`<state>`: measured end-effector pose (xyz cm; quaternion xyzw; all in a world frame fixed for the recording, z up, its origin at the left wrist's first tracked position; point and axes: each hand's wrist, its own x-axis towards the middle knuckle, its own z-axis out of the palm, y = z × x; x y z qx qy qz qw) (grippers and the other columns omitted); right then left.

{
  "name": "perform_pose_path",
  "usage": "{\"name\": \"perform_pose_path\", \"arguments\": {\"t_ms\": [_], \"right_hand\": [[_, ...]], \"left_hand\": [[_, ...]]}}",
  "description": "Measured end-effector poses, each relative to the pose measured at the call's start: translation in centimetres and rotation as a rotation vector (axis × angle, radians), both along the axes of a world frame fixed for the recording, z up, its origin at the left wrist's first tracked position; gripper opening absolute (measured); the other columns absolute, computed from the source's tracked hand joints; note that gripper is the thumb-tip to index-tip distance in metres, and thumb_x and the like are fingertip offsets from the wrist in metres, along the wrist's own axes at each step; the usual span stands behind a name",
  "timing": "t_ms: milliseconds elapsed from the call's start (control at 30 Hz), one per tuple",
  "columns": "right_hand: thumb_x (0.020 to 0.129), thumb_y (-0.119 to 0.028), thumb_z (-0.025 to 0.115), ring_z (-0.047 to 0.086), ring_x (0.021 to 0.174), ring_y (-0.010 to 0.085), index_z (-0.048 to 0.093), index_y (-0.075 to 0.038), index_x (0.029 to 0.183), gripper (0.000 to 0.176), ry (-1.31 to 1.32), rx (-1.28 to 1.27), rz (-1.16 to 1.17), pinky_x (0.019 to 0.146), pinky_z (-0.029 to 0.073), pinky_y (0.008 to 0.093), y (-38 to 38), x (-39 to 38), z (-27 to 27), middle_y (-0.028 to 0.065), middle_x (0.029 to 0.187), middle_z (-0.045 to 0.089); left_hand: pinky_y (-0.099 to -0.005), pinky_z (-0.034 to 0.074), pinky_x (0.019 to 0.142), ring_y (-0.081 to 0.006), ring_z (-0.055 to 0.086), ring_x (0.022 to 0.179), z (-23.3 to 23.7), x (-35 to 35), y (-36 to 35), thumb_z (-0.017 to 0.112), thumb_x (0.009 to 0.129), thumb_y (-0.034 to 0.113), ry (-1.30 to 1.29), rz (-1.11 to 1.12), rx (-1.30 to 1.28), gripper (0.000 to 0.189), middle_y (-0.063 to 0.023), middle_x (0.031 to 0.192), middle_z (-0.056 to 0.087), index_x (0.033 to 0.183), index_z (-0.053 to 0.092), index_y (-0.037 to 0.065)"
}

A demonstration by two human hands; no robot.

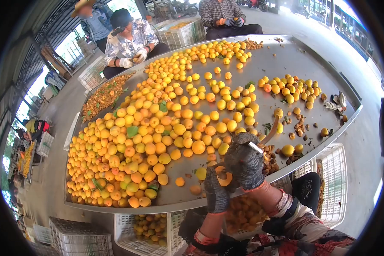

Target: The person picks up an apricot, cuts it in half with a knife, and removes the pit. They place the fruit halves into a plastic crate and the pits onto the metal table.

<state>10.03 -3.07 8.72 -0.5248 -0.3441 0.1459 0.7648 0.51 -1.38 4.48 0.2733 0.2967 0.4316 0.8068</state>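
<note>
The fruit [223,177] is between the gloved hands, just above the near edge of the table [303,64], its orange flesh showing. The left grip [216,194] is closed on its side, fingertips bent round it. The right grip [246,166] is closed round a tool [255,147], whose pale part shows over the knuckles; whether the curved brown piece [272,129] beyond belongs to it, I cannot tell. Brown scraps [270,160] lie just beside the right grip, and a large pile [136,149] of whole fruit spreads to the left.

The fruit should be light, with soft flesh that bruises under a hard squeeze and turns slippery where juice runs. Best to cradle it by the rounded skin, fingertips spread, light pressure, well off the open flesh. The tool looks stiff and wants a firm, full-fist hold
</note>
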Motion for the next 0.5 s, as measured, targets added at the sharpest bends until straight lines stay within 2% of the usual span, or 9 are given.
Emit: {"name": "perform_pose_path", "arguments": {"t_ms": [100, 133, 200, 267, 333, 367, 433, 467, 500], "right_hand": [[0.079, -0.02, 0.057, 0.048, 0.05, 0.0132, 0.053, -0.012, 0.093, 0.017, 0.895, 0.354, 0.301, 0.043, 0.039, 0.0265, 1.0, -0.4, 0.4, 0.0007, 0.065, 0.05], [0.079, -0.02, 0.057, 0.048, 0.05, 0.0132, 0.053, -0.012, 0.093, 0.017, 0.896, 0.352, 0.302, 0.043, 0.039, 0.0265, 1.3, -0.2, 0.3, 0.0007, 0.065, 0.05], [0.08, -0.019, 0.054, 0.038, 0.04, 0.0102, 0.054, -0.013, 0.093, 0.015, 1.015, 0.429, 0.507, 0.036, 0.031, 0.0257, 1.9, 0.7, -0.5, -0.0026, 0.057, 0.045], [0.081, -0.017, 0.052, 0.037, 0.038, 0.0094, 0.055, -0.013, 0.095, 0.015, 1.072, 0.465, 0.524, 0.035, 0.031, 0.0257, 2.3, 1.1, -1.1, -0.002, 0.057, 0.046], [0.084, -0.024, 0.052, 0.04, 0.043, 0.0139, 0.051, -0.016, 0.084, 0.008, 1.246, 0.388, 0.523, 0.041, 0.034, 0.0257, 2.4, 1.6, -0.8, -0.003, 0.052, 0.041], [0.084, -0.024, 0.052, 0.04, 0.043, 0.0139, 0.051, -0.016, 0.084, 0.008, 1.243, 0.392, 0.527, 0.041, 0.034, 0.0257, 2.7, 1.7, -0.6, -0.003, 0.052, 0.041], [0.081, -0.015, 0.051, 0.038, 0.039, 0.009, 0.055, -0.011, 0.095, 0.015, 1.148, 0.353, 0.419, 0.036, 0.033, 0.0246, 3.1, 1.6, -0.3, -0.0005, 0.061, 0.05], [0.081, -0.015, 0.051, 0.038, 0.039, 0.009, 0.055, -0.011, 0.095, 0.015, 1.148, 0.353, 0.422, 0.036, 0.033, 0.0246, 3.0, 1.8, 0.2, -0.0005, 0.061, 0.05], [0.081, -0.015, 0.052, 0.04, 0.041, 0.0084, 0.055, -0.01, 0.096, 0.017, 1.026, 0.288, 0.444, 0.037, 0.034, 0.0236, 2.8, 2.2, 1.0, -0.0003, 0.063, 0.051]], "left_hand": [[-0.0272, 0.048, 0.073, -0.016, 0.055, 0.083, -0.1, -0.2, 0.5, 0.045, 0.088, 0.039, 0.083, 0.002, 0.04, 0.035, -0.0059, 0.094, 0.055, 0.1, 0.05, 0.007], [-0.0279, 0.047, 0.074, -0.0163, 0.055, 0.083, -0.2, -0.3, 0.7, 0.044, 0.089, 0.037, 0.078, -0.04, -0.004, 0.033, -0.0061, 0.095, 0.055, 0.1, 0.05, 0.007], [-0.0281, 0.048, 0.073, -0.0166, 0.055, 0.083, -3.1, 0.4, 1.1, 0.044, 0.089, 0.036, 0.052, 0.011, 0.008, 0.032, -0.0059, 0.095, 0.055, 0.1, 0.05, 0.007], [-0.0283, 0.048, 0.072, -0.0169, 0.055, 0.082, -6.0, 0.6, 2.0, 0.043, 0.089, 0.035, 0.032, 0.067, 0.028, 0.03, -0.0058, 0.095, 0.055, 0.1, 0.05, 0.008], [-0.0283, 0.047, 0.072, -0.0169, 0.055, 0.082, -6.7, 0.6, 2.5, 0.044, 0.088, 0.036, 0.386, -0.031, 0.465, 0.031, -0.0059, 0.094, 0.055, 0.1, 0.05, 0.008], [-0.0283, 0.047, 0.072, -0.0169, 0.055, 0.082, -6.3, 0.7, 2.5, 0.044, 0.088, 0.036, 0.384, -0.029, 0.47, 0.031, -0.0059, 0.094, 0.055, 0.1, 0.05, 0.008], [-0.0278, 0.048, 0.069, -0.017, 0.055, 0.081, -5.2, 0.6, 1.9, 0.044, 0.086, 0.04, 0.177, 0.057, 0.044, 0.035, -0.0062, 0.092, 0.056, 0.1, 0.05, 0.009], [-0.0278, 0.048, 0.069, -0.017, 0.055, 0.081, -6.1, 0.7, 1.9, 0.044, 0.086, 0.04, 0.177, 0.06, 0.045, 0.035, -0.0062, 0.092, 0.056, 0.1, 0.05, 0.009], [-0.0279, 0.048, 0.068, -0.0169, 0.055, 0.081, -7.9, 0.9, 2.0, 0.044, 0.086, 0.041, 0.363, 0.089, 0.293, 0.036, -0.006, 0.092, 0.056, 0.101, 0.05, 0.009]]}}
